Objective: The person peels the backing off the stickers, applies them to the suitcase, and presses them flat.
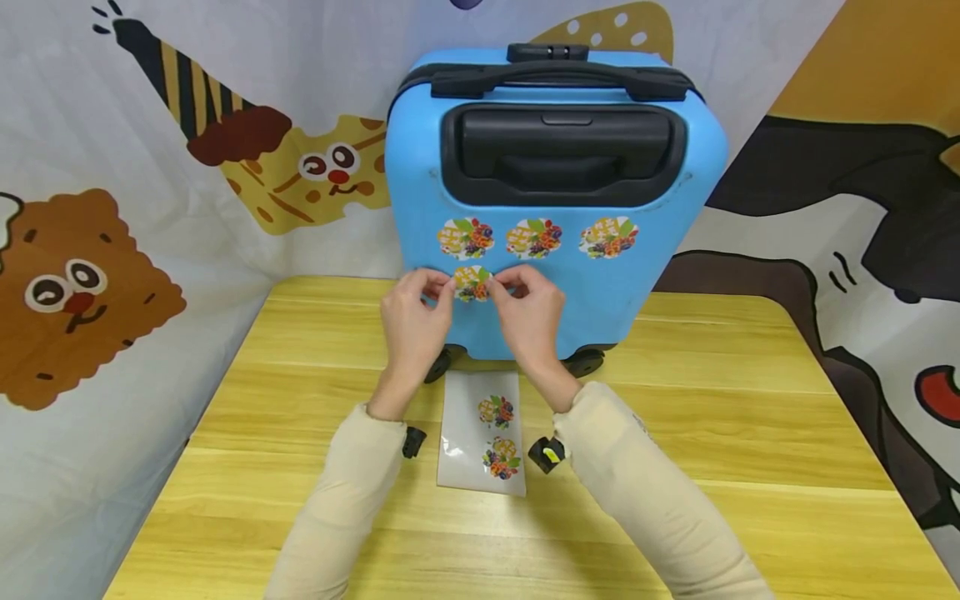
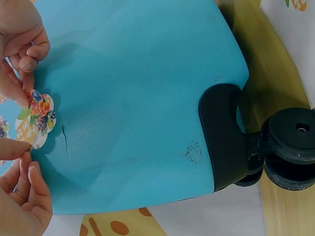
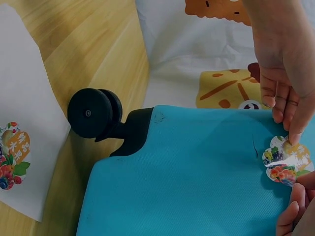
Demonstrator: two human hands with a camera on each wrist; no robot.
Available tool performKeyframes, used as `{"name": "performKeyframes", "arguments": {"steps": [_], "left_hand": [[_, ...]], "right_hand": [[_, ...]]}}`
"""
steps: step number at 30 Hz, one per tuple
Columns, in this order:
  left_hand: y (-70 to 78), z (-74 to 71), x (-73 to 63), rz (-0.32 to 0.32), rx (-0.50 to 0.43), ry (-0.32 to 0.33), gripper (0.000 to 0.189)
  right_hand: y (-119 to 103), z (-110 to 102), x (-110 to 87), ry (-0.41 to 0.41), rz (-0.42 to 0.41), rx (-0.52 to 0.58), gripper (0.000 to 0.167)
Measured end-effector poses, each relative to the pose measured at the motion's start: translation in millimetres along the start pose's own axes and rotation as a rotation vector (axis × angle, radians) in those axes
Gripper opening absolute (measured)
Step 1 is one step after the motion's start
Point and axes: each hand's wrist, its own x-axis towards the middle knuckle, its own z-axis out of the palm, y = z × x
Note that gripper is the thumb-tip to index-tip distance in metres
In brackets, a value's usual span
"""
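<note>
A blue suitcase (image 1: 600,275) stands upright, its front facing me. My left hand (image 1: 416,321) pinches the left edge of a fruit-printed sticker (image 1: 471,284) between thumb and finger. At the opposite edge, my right hand (image 1: 531,312) pinches the same sticker. Both wrist views show this sticker (image 2: 39,118) held close over the blue shell, its glossy face (image 3: 288,162) outward. Above it, a row of matching stickers (image 1: 534,238) lies on the suitcase below the black handle recess (image 1: 564,192).
A white backing sheet (image 1: 465,433) bearing two more fruit stickers (image 1: 501,458) lies on the wooden table (image 1: 675,517) before the suitcase. Black wheels (image 1: 583,362) stick out at the suitcase's base. Behind hangs a cartoon-printed cloth (image 1: 225,217).
</note>
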Motion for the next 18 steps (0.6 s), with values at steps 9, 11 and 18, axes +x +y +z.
{"name": "performKeyframes", "arguments": {"steps": [9,11,18], "left_hand": [[-1.6,2.2,-0.4,0.052,0.014,0.027,0.009],[-1.7,2.3,-0.6,0.057,0.015,0.031,0.009],[-1.0,2.6,-1.0,0.065,0.023,0.044,0.008]], "right_hand": [[0.1,1.6,0.4,0.013,-0.011,-0.012,0.005],[0.1,1.8,0.5,0.013,-0.012,-0.016,0.005],[-0.1,2.1,0.2,0.017,-0.031,-0.026,0.006]]}}
